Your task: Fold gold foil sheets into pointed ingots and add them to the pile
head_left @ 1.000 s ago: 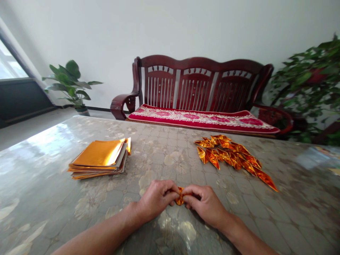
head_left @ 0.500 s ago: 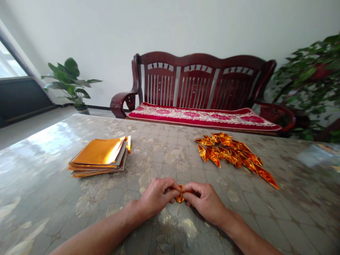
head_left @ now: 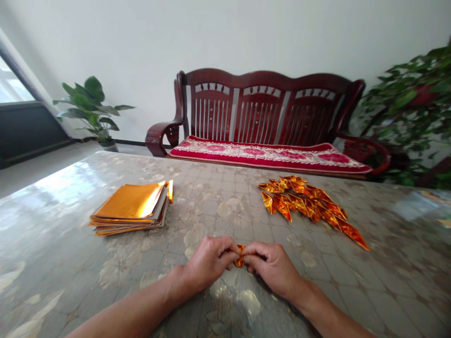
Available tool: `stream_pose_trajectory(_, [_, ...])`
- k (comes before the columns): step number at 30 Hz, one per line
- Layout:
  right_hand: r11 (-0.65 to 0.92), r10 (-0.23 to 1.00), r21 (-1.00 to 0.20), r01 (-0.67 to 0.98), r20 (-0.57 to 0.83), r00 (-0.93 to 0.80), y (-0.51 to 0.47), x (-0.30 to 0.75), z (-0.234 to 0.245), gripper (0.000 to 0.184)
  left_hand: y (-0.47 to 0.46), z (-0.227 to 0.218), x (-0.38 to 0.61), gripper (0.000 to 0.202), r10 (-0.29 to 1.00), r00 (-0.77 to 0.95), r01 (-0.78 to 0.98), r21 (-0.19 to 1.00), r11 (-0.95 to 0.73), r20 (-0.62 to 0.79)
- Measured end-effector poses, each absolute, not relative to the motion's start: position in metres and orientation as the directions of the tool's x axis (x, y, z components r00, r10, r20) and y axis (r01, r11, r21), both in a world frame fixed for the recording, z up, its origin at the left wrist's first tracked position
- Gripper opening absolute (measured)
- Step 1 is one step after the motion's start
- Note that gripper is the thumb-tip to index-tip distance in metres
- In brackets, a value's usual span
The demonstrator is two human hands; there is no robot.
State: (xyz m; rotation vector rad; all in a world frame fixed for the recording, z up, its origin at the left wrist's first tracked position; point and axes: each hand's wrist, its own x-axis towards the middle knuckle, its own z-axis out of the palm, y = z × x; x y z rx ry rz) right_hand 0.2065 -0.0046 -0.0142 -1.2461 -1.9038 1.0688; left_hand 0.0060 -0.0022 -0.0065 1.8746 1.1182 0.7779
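Between my two hands is a small piece of folded gold foil paper (head_left: 240, 261), just above or on the table; most of it is hidden by my fingers. My left hand (head_left: 212, 260) pinches its left side between thumb and fingers. On the other side, my right hand (head_left: 273, 266) grips it in the same kind of pinch. To the right and farther off lies a cluster of folded gold paper pieces (head_left: 303, 202), pointed at their ends. A stack of flat gold foil sheets (head_left: 128, 202) sits left of my hands, its edges uneven.
The table (head_left: 197, 202) has a glossy, flower-patterned cover. A clear plastic bag (head_left: 410, 205) lies near its right edge. Behind stands a dark red wooden bench (head_left: 260, 108) with a red patterned cushion (head_left: 268, 153). Potted plants (head_left: 89, 105) flank the bench.
Both hands keep their pinch on the folded gold paper and hardly move. Slightly less of the paper shows between the fingers now. The whole view has shifted a touch.
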Motion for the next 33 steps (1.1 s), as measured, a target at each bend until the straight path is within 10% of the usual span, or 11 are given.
stream_pose_trajectory(33, [0.479, 0.858, -0.780, 0.403, 0.318, -0.404, -0.0019, 0.2098, -0.0142, 0.018, -0.0007, -0.0109, 0.0059, 0.014, 0.860, 0.409, 0.420, 0.774, -0.474, 0.305])
